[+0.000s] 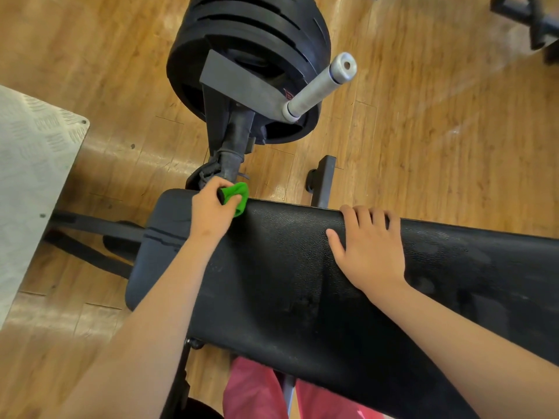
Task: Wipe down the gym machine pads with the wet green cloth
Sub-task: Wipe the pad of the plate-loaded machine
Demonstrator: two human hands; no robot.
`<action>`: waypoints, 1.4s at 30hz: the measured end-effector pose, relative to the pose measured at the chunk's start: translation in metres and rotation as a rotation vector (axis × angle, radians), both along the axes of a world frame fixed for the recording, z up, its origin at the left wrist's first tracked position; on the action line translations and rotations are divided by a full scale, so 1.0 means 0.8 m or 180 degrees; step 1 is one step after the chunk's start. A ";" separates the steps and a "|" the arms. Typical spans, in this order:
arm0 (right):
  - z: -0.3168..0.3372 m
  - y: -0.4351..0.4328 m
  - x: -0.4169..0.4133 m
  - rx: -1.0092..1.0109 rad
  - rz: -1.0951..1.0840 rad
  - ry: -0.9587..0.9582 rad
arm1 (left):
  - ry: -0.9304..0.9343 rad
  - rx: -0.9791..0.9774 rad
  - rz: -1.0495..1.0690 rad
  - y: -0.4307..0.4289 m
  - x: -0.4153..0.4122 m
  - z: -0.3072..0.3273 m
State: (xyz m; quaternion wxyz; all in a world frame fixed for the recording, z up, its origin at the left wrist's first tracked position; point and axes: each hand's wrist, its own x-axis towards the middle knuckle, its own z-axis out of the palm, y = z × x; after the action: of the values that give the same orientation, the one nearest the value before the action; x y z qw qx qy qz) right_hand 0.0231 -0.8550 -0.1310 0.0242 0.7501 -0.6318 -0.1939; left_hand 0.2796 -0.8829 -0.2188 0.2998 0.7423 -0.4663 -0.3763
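trousers: red fabric trousers (257, 391) are showing at the bottom edge, just under the near rim of the pad.
pad: a long black textured vinyl pad (287, 285) is stretching from the lower left across to the right edge, with both bare forearms reaching over it; dull smeared patches are showing on its right part.
right hand: the right hand (370, 249) is lying palm down on the far half of the pad, fingers relaxed and close together, tips bending over the far edge, thumb spreading out to the left; it is holding nothing.
left hand: the left hand (211, 208) is working at the pad's far left corner, fingers curling tightly round the cloth.
cloth: a small bright green cloth (239, 196) is sitting bunched in the left hand and touching the pad's far edge near that corner; whether it is wet cannot be told.
post: a black metal post (325, 179) is standing just beyond the far edge, between the two hands.
bar: a worn black machine bar (234, 146) is rising just beyond the cloth towards the plates.
plates: a stack of black rubber weight plates (251, 34) is hanging further back.
sleeve: a silver round metal sleeve (317, 86) is sticking out from the stack to the right.
platform: a pale grey checker-plate platform (33, 176) is lying at the left.
floor: a glossy honey-coloured wooden floor (438, 131) is running under everything.
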 end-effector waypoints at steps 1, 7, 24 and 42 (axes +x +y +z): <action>0.000 0.000 0.000 0.0004 0.0009 -0.0005 | 0.0032 -0.0118 -0.0134 0.005 -0.011 0.003; -0.001 0.000 0.000 -0.0016 0.0017 -0.0016 | -0.0303 -0.0264 0.0200 0.034 0.006 -0.017; -0.002 0.001 0.001 -0.0057 0.0006 -0.0035 | -0.0172 -0.0329 0.0199 0.092 -0.011 -0.010; -0.005 0.000 0.001 -0.0085 0.0028 -0.0049 | -0.0433 -0.0453 -0.0004 0.147 -0.024 -0.003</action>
State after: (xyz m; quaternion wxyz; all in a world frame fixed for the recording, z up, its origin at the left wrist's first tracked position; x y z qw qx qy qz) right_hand 0.0241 -0.8549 -0.1348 0.0302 0.7540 -0.6312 -0.1796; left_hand 0.2602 -0.7656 -0.2211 0.3192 0.7427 -0.5116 -0.2912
